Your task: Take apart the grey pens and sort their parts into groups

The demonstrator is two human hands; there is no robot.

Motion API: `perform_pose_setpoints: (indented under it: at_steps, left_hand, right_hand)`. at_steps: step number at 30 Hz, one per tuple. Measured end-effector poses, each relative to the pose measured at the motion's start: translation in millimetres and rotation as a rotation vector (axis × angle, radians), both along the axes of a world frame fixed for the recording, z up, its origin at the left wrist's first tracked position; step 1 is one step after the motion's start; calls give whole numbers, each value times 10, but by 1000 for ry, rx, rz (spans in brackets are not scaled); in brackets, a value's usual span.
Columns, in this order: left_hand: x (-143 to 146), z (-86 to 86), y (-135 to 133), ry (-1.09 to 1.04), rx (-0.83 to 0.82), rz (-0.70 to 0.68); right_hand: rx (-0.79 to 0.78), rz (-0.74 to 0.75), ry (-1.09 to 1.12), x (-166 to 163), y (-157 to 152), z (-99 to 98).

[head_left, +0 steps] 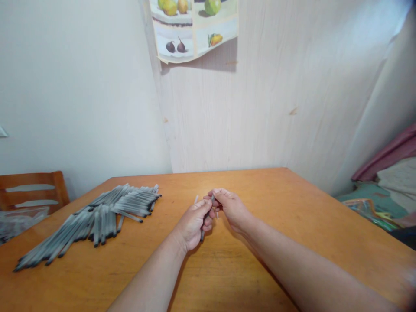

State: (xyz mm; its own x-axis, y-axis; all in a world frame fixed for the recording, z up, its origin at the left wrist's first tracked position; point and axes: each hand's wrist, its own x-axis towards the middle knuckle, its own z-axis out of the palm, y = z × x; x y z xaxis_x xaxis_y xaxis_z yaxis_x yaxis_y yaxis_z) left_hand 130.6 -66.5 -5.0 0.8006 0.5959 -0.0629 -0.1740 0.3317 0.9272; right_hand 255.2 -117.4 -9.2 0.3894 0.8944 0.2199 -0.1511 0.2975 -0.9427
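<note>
My left hand (195, 219) is closed around a slim grey pen (202, 236) with a dark lower end, held over the middle of the table. At the pen's upper end, the thumb and fingers of my right hand (232, 208) pinch together, close against my left fingertips. What exactly sits between those right fingers is too small to make out. A pale thin stick (196, 199) shows just behind my left hand, partly hidden by it. On the left lies a large spread pile of similar grey pens (104, 216) with black ends.
The wooden table (292, 242) reaches back to a pale wall with a fruit picture (195, 30). A wooden chair (35, 190) and a clear plastic bag (22, 221) are beyond the left edge. Cloth (396, 169) and bagged items (370, 212) lie beyond the right edge.
</note>
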Motion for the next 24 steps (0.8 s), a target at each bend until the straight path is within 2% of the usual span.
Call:
perform_pose_setpoints:
  at_steps: [11,24]
  left_hand:
    - [14,94,-82,4,-81,-30]
    - [11,112,-80,-10,-151,-63]
  right_hand:
    - [33,-24,12,30,39,-41]
    - [27,-92,-7,-12,8,-1]
